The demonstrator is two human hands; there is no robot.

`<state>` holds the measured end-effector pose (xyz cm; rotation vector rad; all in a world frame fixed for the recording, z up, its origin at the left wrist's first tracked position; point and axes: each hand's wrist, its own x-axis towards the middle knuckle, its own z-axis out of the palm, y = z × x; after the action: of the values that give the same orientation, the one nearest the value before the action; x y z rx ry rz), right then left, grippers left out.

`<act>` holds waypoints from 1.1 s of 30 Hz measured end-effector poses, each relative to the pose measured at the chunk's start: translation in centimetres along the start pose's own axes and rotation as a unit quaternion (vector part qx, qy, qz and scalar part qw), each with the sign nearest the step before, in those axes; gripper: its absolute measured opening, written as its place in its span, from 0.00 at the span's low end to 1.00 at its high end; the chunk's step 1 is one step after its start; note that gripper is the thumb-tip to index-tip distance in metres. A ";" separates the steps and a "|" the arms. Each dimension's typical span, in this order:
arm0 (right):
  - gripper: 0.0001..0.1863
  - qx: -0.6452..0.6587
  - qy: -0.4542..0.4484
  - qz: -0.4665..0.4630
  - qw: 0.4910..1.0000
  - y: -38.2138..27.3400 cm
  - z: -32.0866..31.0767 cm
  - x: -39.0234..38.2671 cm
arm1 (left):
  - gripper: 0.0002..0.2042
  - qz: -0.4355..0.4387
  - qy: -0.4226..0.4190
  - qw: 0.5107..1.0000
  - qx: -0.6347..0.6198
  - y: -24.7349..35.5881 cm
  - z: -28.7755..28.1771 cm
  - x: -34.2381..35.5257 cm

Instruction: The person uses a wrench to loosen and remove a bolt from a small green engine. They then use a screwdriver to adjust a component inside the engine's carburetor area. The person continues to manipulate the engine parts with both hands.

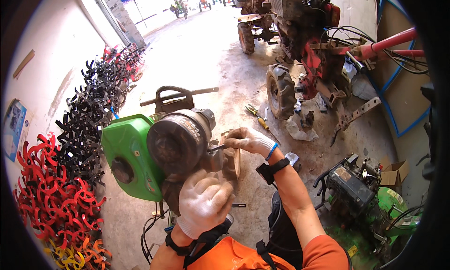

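In front of me is a small engine with a green fuel tank (pixel 136 150), a black tank cap (pixel 123 170) and a round black air filter housing (pixel 173 141). My right hand (pixel 251 141), in a white work glove, is closed at the engine's right side. Its fingertips pinch a thin dark metal piece (pixel 217 148); whether this is a tool or an engine part does not show. My left hand (pixel 205 202), also gloved, is held low against the near side of the engine below the filter housing. Its fingers are curled, and whatever they grip is hidden.
Red curved tiller blades (pixel 61 195) and black ones (pixel 93 110) lie piled along the left wall. A red walking tractor (pixel 314 59) with a lugged tyre (pixel 281 92) stands at the far right. Yellow-handled pliers (pixel 257 115) lie on the floor. Another green machine (pixel 361 190) sits near right.
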<state>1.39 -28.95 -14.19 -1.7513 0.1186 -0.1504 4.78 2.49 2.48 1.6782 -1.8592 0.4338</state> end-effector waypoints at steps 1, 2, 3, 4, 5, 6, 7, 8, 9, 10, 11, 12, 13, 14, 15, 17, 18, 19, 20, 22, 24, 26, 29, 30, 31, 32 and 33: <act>0.20 -0.009 -0.007 0.014 1.000 0.0 0.0 0.1 | 0.17 0.000 0.001 1.000 0.001 0.0 0.0 0.0; 0.20 -0.002 -0.004 -0.001 1.000 -0.1 0.0 0.2 | 0.17 -0.003 -0.001 1.000 0.003 0.1 0.0 0.0; 0.20 -0.015 0.002 0.001 1.000 -0.3 0.1 0.3 | 0.16 -0.003 0.001 1.000 0.001 0.1 0.0 0.0; 0.19 -0.035 0.006 0.001 0.999 -0.6 0.2 0.4 | 0.16 -0.004 0.000 1.000 -0.001 0.1 0.0 0.0; 0.19 -0.008 0.018 0.015 1.000 -0.8 0.5 0.4 | 0.15 -0.008 -0.003 1.000 -0.001 0.1 0.0 0.0; 0.18 0.009 0.028 0.024 0.999 -1.1 0.6 0.5 | 0.15 -0.005 -0.002 1.000 -0.003 0.1 0.0 0.0; 0.18 0.020 0.038 0.039 0.998 -1.3 0.8 0.6 | 0.15 -0.004 -0.003 1.000 -0.004 0.1 0.0 0.0; 0.17 0.024 0.049 0.039 0.998 -1.5 1.0 0.4 | 0.15 -0.006 -0.005 1.000 -0.004 0.0 0.0 0.0; 0.17 0.015 0.045 0.037 0.998 -1.7 1.2 0.5 | 0.15 -0.002 -0.004 1.000 -0.004 0.0 0.0 0.0; 0.18 0.004 0.039 0.026 0.999 -1.8 1.3 0.5 | 0.15 -0.001 -0.003 1.000 -0.005 0.0 0.0 0.1; 0.18 -0.019 0.030 0.008 0.999 -1.9 1.4 0.6 | 0.15 0.000 -0.002 1.000 -0.005 -0.1 0.0 0.1; 0.17 0.006 0.046 0.015 0.999 -1.9 1.7 0.7 | 0.15 0.002 0.000 1.000 -0.008 -0.1 0.1 0.2; 0.17 0.011 0.050 0.021 0.998 -2.0 1.7 0.8 | 0.16 0.003 0.000 1.000 -0.011 -0.1 0.1 0.2; 0.16 0.018 0.054 0.027 0.998 -2.0 1.8 1.0 | 0.16 0.002 -0.001 1.000 -0.013 -0.1 0.0 0.2; 0.16 0.014 0.054 0.058 0.997 -2.0 1.9 1.1 | 0.16 0.004 -0.001 1.000 -0.013 0.0 -0.2 0.2; 0.16 0.029 0.061 0.034 0.997 -2.0 2.0 1.3 | 0.18 0.010 -0.001 1.000 -0.014 0.0 -0.3 0.3; 0.16 0.040 0.064 0.031 0.997 -2.0 2.0 1.3 | 0.18 0.011 -0.003 1.000 -0.013 0.0 -0.3 0.3; 0.16 0.039 0.071 0.047 0.996 -2.0 1.9 1.3 | 0.18 0.010 -0.006 1.000 -0.013 0.0 -0.4 0.3; 0.17 0.043 0.073 0.042 0.996 -1.9 1.9 1.3 | 0.18 0.008 -0.010 1.000 -0.014 0.0 -0.4 0.3; 0.17 0.056 0.070 0.034 0.995 -1.8 1.8 1.2 | 0.18 0.007 -0.001 1.000 -0.023 -0.1 -0.3 0.2; 0.16 0.062 0.051 0.025 0.996 -1.5 1.6 1.1 | 0.18 0.000 -0.002 1.000 -0.027 -0.1 -0.1 0.0; 0.15 0.089 0.046 0.025 0.995 -1.1 1.4 1.1 | 0.18 -0.002 0.002 1.000 -0.028 -0.1 0.0 -0.1; 0.18 0.069 0.047 0.011 0.996 -0.5 1.2 1.3 | 0.18 -0.001 0.000 1.000 -0.023 -0.2 0.0 -0.2; 0.18 0.061 0.049 -0.008 0.997 -0.3 1.1 1.3 | 0.18 0.001 -0.001 1.000 -0.022 -0.1 0.0 -0.2; 0.18 0.029 0.058 -0.003 0.998 -0.2 1.2 1.4 | 0.18 -0.001 -0.002 1.000 -0.019 -0.1 0.0 -0.2; 0.18 0.051 0.059 -0.005 0.997 -0.1 1.3 1.3 | 0.18 -0.002 -0.003 1.000 -0.016 0.0 0.0 -0.2; 0.21 0.057 0.061 -0.001 0.996 0.0 1.5 1.4 | 0.18 -0.006 -0.007 1.000 -0.011 0.0 0.0 -0.1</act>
<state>2.98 -27.71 -14.38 -1.6279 0.1936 -0.2617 4.78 2.61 2.40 1.6805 -1.8576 0.3967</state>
